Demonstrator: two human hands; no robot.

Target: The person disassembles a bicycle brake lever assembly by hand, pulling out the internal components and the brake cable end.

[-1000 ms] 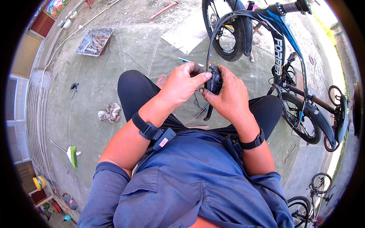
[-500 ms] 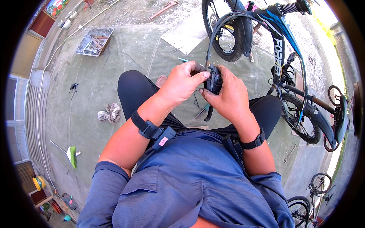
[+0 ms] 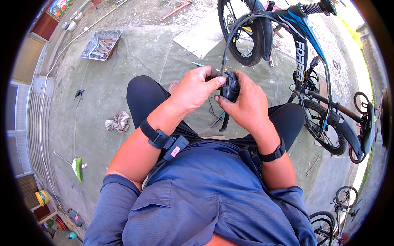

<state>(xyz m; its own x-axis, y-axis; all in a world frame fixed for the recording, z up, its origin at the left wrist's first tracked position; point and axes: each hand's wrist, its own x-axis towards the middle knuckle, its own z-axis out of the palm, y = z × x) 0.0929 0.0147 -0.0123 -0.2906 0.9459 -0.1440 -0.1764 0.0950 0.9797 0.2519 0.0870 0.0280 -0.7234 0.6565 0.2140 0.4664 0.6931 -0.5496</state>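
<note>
Above my lap is a black bicycle shifter with a brake lever (image 3: 231,90), its lever pointing down toward me. My right hand (image 3: 251,100) is closed around its right side, thumb low and fingers over the top. On the other side my left hand (image 3: 197,88) pinches by the shifter's upper left, where a black cable (image 3: 225,53) comes in. What exactly those left fingertips hold is partly hidden. The cable runs up to the blue and black bicycle (image 3: 301,45) lying at the right.
A metal tray of tools (image 3: 100,46) stands at the far left on the green ground sheet (image 3: 98,82). Nearer lie a crumpled rag (image 3: 119,121) and a green-and-white brush (image 3: 78,169). A red pipe wrench (image 3: 176,10) lies at the far edge. Another bicycle (image 3: 338,209) stands at the lower right.
The shifter has turned very slightly in my hands, and its lever end sits a little further left. Both hands keep nearly the same place and grip.
</note>
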